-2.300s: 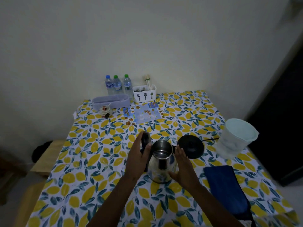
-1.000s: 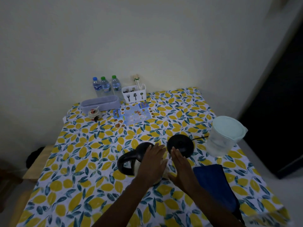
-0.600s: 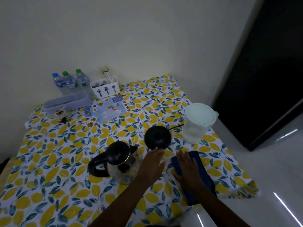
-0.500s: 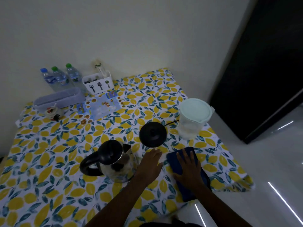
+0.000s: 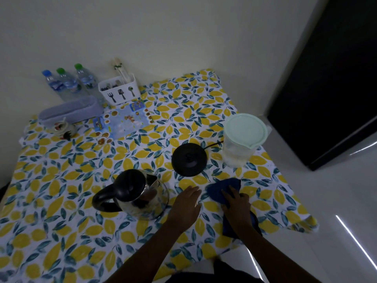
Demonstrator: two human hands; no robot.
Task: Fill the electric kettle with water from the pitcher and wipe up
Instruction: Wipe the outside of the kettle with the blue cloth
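Broadly, we look down on a table (image 5: pixel 61 231) under a lemon-print cloth, set against a pale wall. We note two forearms reaching in from the bottom edge, both angled up toward the near right part of the table.

Largest of the working items: the electric kettle (image 5: pixel 134 193), steel body with black lid shut, handle pointing left, standing on the cloth off its base. Its round black base (image 5: pixel 189 159) sits apart, further back and to the right, cord trailing toward the pitcher (image 5: pixel 240 139). That pitcher, clear with a pale lid on, stands upright near the right edge, water visible low inside.

Next, the blue cloth (image 5: pixel 221 189) lies in front of the base, bunched at its far end. Our right hand (image 5: pixel 236 203) presses palm-down on it, fingers spread and slightly curled into the fabric, wrist bent back toward us. Our left hand (image 5: pixel 187 205) lies flat on the tablecloth just beside the cloth and right of the kettle, fingers together and extended, gripping nothing.

Smaller things at the back: a grey tray (image 5: pixel 71 110), a white cutlery holder (image 5: pixel 120 92), three water bottles (image 5: pixel 69 82).
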